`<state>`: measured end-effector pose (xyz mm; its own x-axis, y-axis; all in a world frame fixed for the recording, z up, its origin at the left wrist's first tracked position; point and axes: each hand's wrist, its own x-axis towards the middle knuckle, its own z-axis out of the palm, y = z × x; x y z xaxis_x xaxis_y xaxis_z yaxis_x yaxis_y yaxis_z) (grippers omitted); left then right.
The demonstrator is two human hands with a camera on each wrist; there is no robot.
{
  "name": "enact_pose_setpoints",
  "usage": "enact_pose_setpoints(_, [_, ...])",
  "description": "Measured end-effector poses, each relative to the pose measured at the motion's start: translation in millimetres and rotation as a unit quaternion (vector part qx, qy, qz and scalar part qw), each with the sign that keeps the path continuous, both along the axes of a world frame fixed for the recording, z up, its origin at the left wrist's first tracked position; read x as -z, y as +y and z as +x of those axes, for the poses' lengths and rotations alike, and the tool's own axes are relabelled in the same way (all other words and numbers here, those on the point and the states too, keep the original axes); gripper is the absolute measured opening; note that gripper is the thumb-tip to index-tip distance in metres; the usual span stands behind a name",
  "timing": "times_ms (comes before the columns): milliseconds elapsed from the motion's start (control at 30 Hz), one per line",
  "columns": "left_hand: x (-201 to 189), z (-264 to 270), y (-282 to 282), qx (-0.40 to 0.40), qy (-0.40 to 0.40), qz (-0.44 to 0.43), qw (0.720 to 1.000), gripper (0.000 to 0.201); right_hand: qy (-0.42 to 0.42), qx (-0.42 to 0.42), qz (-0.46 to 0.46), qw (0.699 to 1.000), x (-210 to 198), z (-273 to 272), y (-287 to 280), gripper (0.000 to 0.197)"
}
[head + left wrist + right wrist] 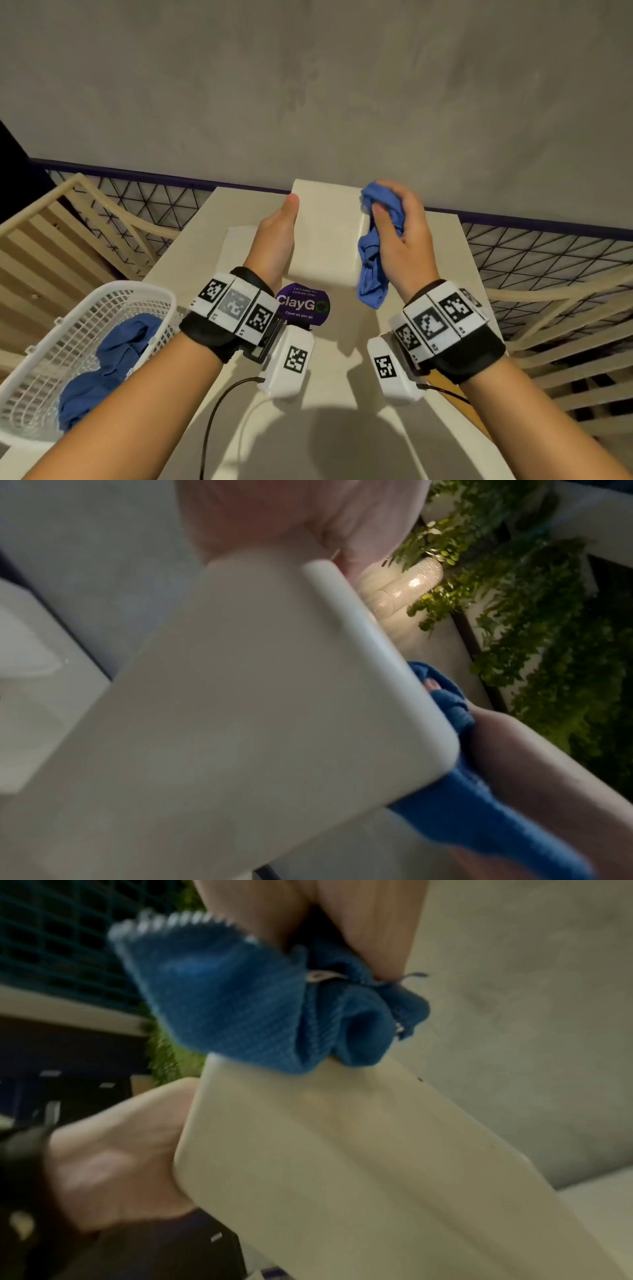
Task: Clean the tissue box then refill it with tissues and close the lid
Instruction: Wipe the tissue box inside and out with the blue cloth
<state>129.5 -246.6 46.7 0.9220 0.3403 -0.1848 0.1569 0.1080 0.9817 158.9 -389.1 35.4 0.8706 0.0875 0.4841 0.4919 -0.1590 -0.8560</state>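
Note:
The white tissue box (325, 233) is lifted off the table and tilted, its smooth side facing me. My left hand (277, 233) grips its left edge, thumb on the near face and fingers hidden behind. My right hand (400, 236) holds a bunched blue cloth (371, 267) against the box's right edge. In the left wrist view the box (257, 696) fills the frame, with the cloth (455, 799) at its far edge. The right wrist view shows the cloth (240, 1015) pressed on the box (342, 1164) corner. The box's opening and lid are hidden.
A white plastic basket (85, 342) with more blue cloths sits at the table's left edge. A purple ClayGo sticker (301, 305) lies on the white table (342, 394) below the box. A flat white piece (239, 246) lies under my left hand. Wooden slatted chairs flank the table.

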Motion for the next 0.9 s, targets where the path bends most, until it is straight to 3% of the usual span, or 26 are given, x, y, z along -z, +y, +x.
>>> enact_pose_setpoints(67, [-1.6,-0.7,-3.4,-0.010,0.013,-0.020,1.000,0.033,-0.065,0.009,-0.081,0.995,3.7,-4.8,3.0,0.029])
enact_pose_setpoints(233, [-4.8,2.3,-1.8,-0.033,0.036,-0.061,0.997,0.043,-0.107,-0.041,-0.284,0.952,30.3,-29.0,3.0,0.037])
enact_pose_setpoints(333, [-1.4,0.9,-5.6,0.009,0.057,-0.087,0.994,0.043,-0.087,-0.064,-0.300,0.948,31.6,-18.6,2.4,0.040])
enact_pose_setpoints(500, [10.5,-3.8,-8.4,-0.004,0.090,-0.090,0.992,0.043,-0.018,0.030,-0.230,0.972,17.5,15.4,8.2,0.036])
enact_pose_setpoints(600, [11.2,0.7,-7.9,-0.022,0.083,-0.085,0.993,0.046,-0.068,0.010,-0.302,0.951,21.4,-5.8,17.2,0.037])
enact_pose_setpoints(700, [3.2,4.8,-7.9,-0.059,0.085,-0.025,0.994,0.053,-0.106,-0.042,-0.336,0.935,31.4,-23.9,17.5,0.041])
enact_pose_setpoints(767, [2.8,4.7,-4.8,-0.068,0.075,-0.012,0.995,0.049,-0.079,-0.022,-0.267,0.960,34.3,-18.5,16.0,0.041])
enact_pose_setpoints(833, [7.1,0.2,0.4,-0.080,0.068,-0.036,0.994,0.044,-0.019,-0.011,-0.108,0.994,36.4,-11.0,17.0,0.034])
enact_pose_setpoints(900, [12.1,-6.9,8.2,-0.078,0.061,-0.093,0.991,0.039,0.046,-0.027,0.016,0.998,42.8,-6.8,17.7,0.027])
